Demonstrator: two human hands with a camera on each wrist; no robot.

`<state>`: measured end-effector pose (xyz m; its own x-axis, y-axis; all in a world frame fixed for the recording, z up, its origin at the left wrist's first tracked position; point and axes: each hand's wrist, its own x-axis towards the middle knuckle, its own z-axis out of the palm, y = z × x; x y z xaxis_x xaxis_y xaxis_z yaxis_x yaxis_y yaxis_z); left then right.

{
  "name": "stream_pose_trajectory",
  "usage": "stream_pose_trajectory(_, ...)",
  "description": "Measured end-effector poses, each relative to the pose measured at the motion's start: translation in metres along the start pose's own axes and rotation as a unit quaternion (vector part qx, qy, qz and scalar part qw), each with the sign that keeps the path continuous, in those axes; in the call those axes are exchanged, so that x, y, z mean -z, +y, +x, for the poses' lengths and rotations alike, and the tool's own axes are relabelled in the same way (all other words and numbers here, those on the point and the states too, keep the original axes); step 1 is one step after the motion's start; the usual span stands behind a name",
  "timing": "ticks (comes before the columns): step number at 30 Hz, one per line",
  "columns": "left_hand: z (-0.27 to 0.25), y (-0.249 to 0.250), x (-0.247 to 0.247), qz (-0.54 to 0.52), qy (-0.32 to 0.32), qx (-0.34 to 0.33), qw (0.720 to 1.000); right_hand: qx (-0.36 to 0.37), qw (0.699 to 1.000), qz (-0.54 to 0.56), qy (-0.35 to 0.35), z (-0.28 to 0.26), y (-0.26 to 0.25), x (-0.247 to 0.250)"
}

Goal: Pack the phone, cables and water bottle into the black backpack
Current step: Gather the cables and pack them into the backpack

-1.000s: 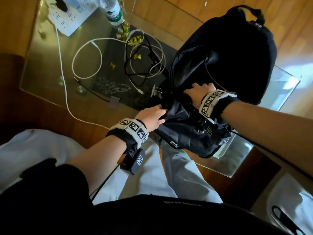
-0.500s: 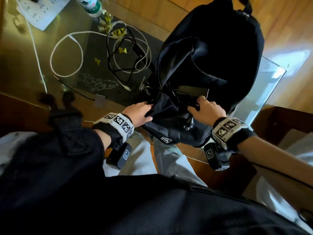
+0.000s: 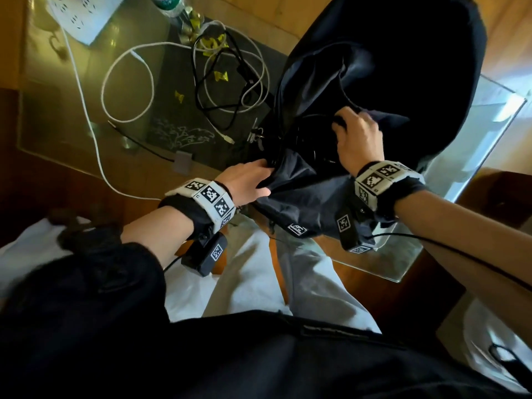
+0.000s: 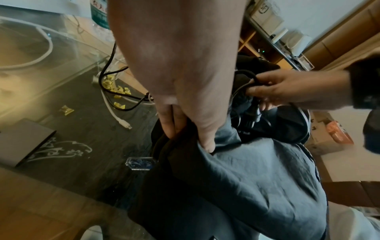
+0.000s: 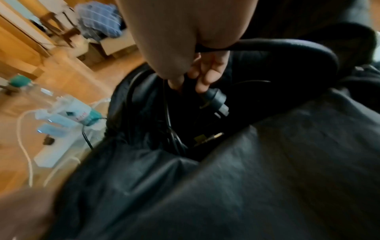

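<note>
Cable [image 5: 213,100] gripped in our right hand [image 3: 358,139] should drop toward six o'clock while our left hand [image 3: 247,182] pinches the backpack [image 3: 316,203] rim wide.

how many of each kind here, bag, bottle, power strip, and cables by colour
black backpack: 1
water bottle: 1
power strip: 1
black cables: 2, the held black cable in the right hand and the loose black cable on the glass table
white cable: 1, as far as the tangle shows
total: 6
</note>
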<state>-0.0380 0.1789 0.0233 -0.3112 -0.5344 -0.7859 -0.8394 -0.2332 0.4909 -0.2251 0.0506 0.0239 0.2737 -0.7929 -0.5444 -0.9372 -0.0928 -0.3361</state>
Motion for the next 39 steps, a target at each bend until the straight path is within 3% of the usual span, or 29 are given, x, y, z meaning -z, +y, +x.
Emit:
stream_pose_trajectory(2,-0.002,0.001,0.002,0.025,0.003,-0.016,1.000,0.004,0.998,-0.014,-0.065,-0.003,0.012,-0.017)
stream_pose_trajectory(4,-0.004,0.001,0.000,0.044,-0.009,-0.029,0.999,0.011,0.986,-0.099,-0.138,-0.004,0.025,-0.026)
stream_pose_trajectory(6,-0.006,-0.001,-0.005,0.048,-0.029,-0.028,0.998,0.021,0.963,-0.198,-0.181,-0.002,0.030,-0.024)
stream_pose_trajectory(8,-0.006,-0.003,-0.009,0.037,-0.036,-0.013,0.999,0.034,0.953,-0.224,-0.202,0.001,0.032,-0.016)
stream_pose_trajectory(10,-0.006,-0.003,-0.010,0.030,-0.031,0.002,0.999,0.038,0.962,-0.192,-0.188,-0.001,0.036,-0.005)
stream_pose_trajectory(13,-0.004,-0.001,-0.010,0.036,-0.027,0.012,0.999,-0.032,0.986,-0.120,-0.112,-0.019,0.052,0.014)
stream_pose_trajectory(15,-0.003,0.002,-0.012,0.043,-0.033,0.022,0.998,-0.065,0.983,-0.153,-0.076,-0.038,0.067,0.023)
stream_pose_trajectory(17,-0.002,0.004,-0.012,0.049,-0.037,0.034,0.998,-0.071,0.977,-0.187,-0.076,-0.053,0.076,0.027)
stream_pose_trajectory(20,-0.004,0.006,-0.013,0.053,-0.033,0.040,0.997,-0.086,0.987,-0.117,-0.076,-0.059,0.071,0.026)
stream_pose_trajectory(23,-0.007,0.008,-0.016,0.056,-0.012,0.033,0.998,-0.050,0.996,-0.070,-0.033,-0.041,0.054,0.019)
stream_pose_trajectory(26,-0.008,0.009,-0.023,0.058,0.019,0.027,0.998,-0.082,0.984,-0.099,-0.120,-0.021,0.050,-0.002)
stream_pose_trajectory(29,-0.010,0.007,-0.030,0.040,0.051,0.032,0.997,-0.146,0.943,-0.151,-0.258,-0.024,0.073,-0.025)
stream_pose_trajectory(31,-0.013,0.007,-0.035,0.045,0.055,0.045,0.996,-0.129,0.936,-0.168,-0.280,-0.028,0.086,-0.035)
stream_pose_trajectory(35,-0.020,0.016,-0.046,0.050,0.087,0.082,0.992,-0.118,0.972,-0.120,-0.166,-0.045,0.071,-0.021)
stream_pose_trajectory(37,-0.023,0.021,-0.047,0.050,0.100,0.085,0.990,-0.045,0.992,-0.065,-0.098,-0.056,0.062,-0.015)
stream_pose_trajectory(39,-0.025,0.023,-0.046,0.065,0.094,0.079,0.990,0.043,0.995,-0.034,-0.087,-0.064,0.050,-0.012)
